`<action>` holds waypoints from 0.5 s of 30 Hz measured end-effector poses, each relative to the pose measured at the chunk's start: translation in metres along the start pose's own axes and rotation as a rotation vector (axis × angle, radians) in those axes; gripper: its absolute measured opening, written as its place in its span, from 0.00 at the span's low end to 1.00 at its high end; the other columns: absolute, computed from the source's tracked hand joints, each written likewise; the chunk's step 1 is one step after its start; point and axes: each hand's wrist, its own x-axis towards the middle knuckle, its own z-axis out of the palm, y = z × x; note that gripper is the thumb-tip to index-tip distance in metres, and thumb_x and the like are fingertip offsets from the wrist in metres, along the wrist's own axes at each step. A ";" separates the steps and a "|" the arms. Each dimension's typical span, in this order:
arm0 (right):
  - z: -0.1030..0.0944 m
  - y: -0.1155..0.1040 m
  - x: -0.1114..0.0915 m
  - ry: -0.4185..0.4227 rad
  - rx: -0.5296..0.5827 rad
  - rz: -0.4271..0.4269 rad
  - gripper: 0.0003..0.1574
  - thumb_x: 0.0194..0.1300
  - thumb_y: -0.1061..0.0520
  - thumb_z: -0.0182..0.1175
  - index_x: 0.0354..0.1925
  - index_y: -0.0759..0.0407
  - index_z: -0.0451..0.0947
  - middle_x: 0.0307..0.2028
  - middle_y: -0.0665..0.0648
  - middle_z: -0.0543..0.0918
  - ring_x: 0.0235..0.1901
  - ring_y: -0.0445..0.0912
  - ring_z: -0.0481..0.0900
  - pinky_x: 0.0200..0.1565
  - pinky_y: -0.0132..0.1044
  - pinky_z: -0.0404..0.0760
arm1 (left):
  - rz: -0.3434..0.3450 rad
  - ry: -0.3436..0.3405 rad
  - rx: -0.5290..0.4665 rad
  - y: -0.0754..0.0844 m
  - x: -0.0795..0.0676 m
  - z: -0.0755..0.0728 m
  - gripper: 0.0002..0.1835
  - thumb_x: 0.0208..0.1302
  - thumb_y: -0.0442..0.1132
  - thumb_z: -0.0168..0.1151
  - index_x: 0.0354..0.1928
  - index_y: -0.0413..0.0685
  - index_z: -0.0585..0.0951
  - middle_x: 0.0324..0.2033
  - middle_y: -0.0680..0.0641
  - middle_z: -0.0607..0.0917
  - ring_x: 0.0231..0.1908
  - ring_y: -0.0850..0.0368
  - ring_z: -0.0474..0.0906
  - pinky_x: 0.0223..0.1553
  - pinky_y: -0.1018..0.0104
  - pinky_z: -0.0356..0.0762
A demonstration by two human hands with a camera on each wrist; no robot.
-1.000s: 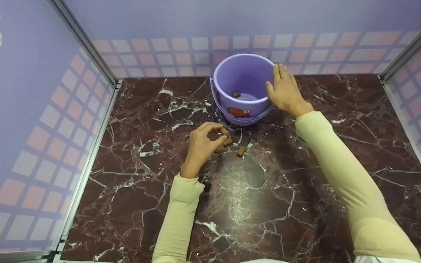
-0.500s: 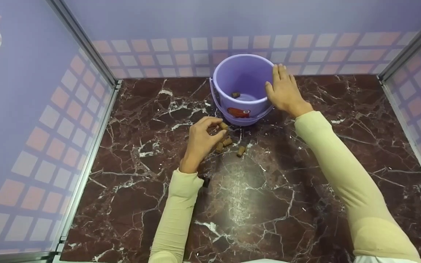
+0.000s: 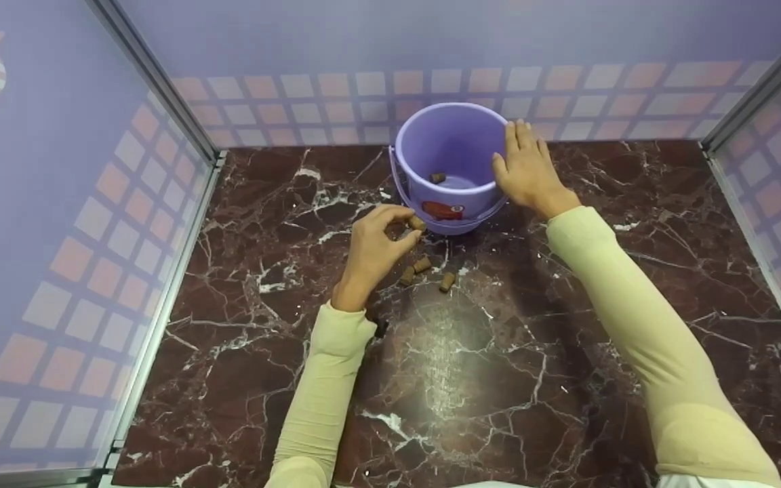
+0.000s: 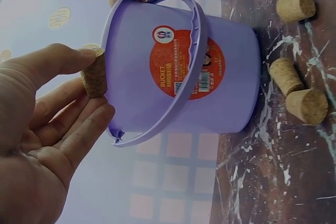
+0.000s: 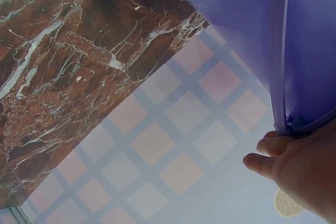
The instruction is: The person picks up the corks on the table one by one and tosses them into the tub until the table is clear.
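Between the thumb and fingertips of my left hand [image 3: 377, 251], a cork [image 4: 95, 77] is pinched just in front of the bucket's near side. The lilac bucket [image 3: 453, 210] stands upright with its handle hanging down the front. One cork [image 3: 438, 177] lies inside on its floor. My right hand [image 3: 531, 173] rests on the right of the rim, its fingers lying straight; in the right wrist view they touch the rim by the handle's hinge. On the tabletop, two corks [image 3: 422, 263] [image 3: 407, 275] lie together and a third cork [image 3: 447, 281] lies apart to the right.
A dark red marble-patterned tabletop [image 3: 499, 373] carries everything. Lilac panels with pink and white squares rise at the left, back [image 3: 295, 102] and right, framed by metal rails [image 3: 160, 298]. The bucket stands near the back panel.
My left hand has lifted a cork off the table beside the others and carried it up and forward to the bucket's front. My right hand has stayed on the rim.
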 end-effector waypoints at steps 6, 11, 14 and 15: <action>-0.001 0.000 0.000 0.010 0.002 -0.002 0.47 0.83 0.46 0.35 0.82 0.77 0.38 0.82 0.77 0.41 0.82 0.67 0.37 0.81 0.60 0.34 | 0.006 0.001 -0.008 0.006 0.011 0.001 0.15 0.56 0.27 0.80 0.46 0.32 0.89 0.43 0.39 0.90 0.40 0.43 0.88 0.45 0.57 0.88; 0.000 0.000 0.000 0.015 0.002 -0.004 0.47 0.83 0.46 0.36 0.82 0.77 0.38 0.82 0.77 0.41 0.82 0.67 0.37 0.81 0.60 0.34 | 0.006 0.002 0.008 0.009 0.022 0.003 0.16 0.56 0.28 0.80 0.47 0.33 0.89 0.44 0.40 0.90 0.44 0.46 0.88 0.52 0.57 0.86; 0.000 0.001 0.001 0.010 0.000 -0.003 0.47 0.83 0.46 0.35 0.82 0.77 0.37 0.82 0.77 0.41 0.82 0.67 0.37 0.81 0.59 0.34 | 0.004 -0.005 -0.013 0.011 0.027 0.004 0.15 0.57 0.28 0.80 0.47 0.33 0.89 0.44 0.39 0.90 0.44 0.44 0.87 0.50 0.52 0.86; 0.000 0.001 0.001 0.010 -0.002 -0.004 0.47 0.83 0.46 0.35 0.82 0.77 0.37 0.82 0.77 0.41 0.82 0.67 0.37 0.81 0.59 0.34 | 0.005 -0.008 -0.021 0.011 0.029 0.004 0.15 0.57 0.27 0.80 0.47 0.32 0.89 0.44 0.39 0.90 0.44 0.43 0.87 0.50 0.52 0.86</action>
